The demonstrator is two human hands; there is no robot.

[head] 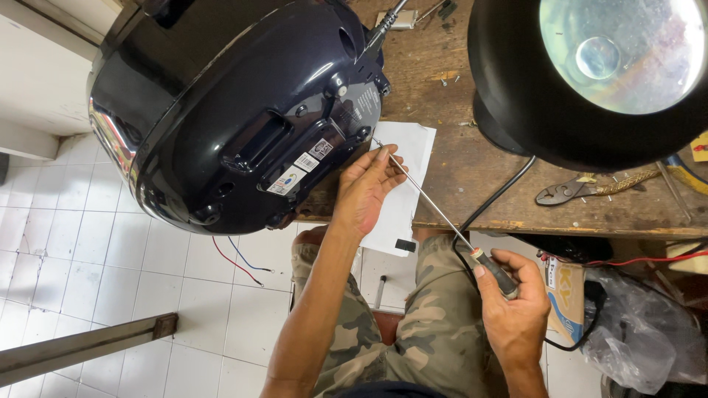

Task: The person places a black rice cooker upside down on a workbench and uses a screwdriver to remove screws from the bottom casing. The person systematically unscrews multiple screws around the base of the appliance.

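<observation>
Setting: white floor tiles [88, 243] lie below a worn wooden desk [472, 169]; only one view, the head camera looking down over camouflage trousers.
Main item: dark round appliance [236, 110], tipped so its underside faces the camera, its lower edge overhanging the desk front.
Underside: label stickers [299, 166], a recessed handle slot and several screw recesses show on the base plate.
Tool: long thin screwdriver [431, 206], shaft running diagonally from lower right up to the base plate edge.
Right hand [516, 309]: grip closed around the screwdriver's dark handle, held off the desk front above the lap.
Left hand [365, 188]: fingertips pinching the shaft near its tip, just beside the appliance rim, guiding it.
Beneath hand: white paper sheet [405, 184] lies on the desk edge and hangs over it.
Progress: judged early; base plate sits in place on the body and no removed screws are seen.
Remaining: judged that the base plate screws are all yet to come out.
Surroundings: black round lamp [582, 74] at upper right, pliers [568, 191] on the desk, black cable [490, 203] dropping over the edge, red and blue wires [236, 258] hanging below the appliance.
Hidden: screwdriver tip and the screw it meets are too small to tell; appliance top is cut off; lamp covers part of the desk.
</observation>
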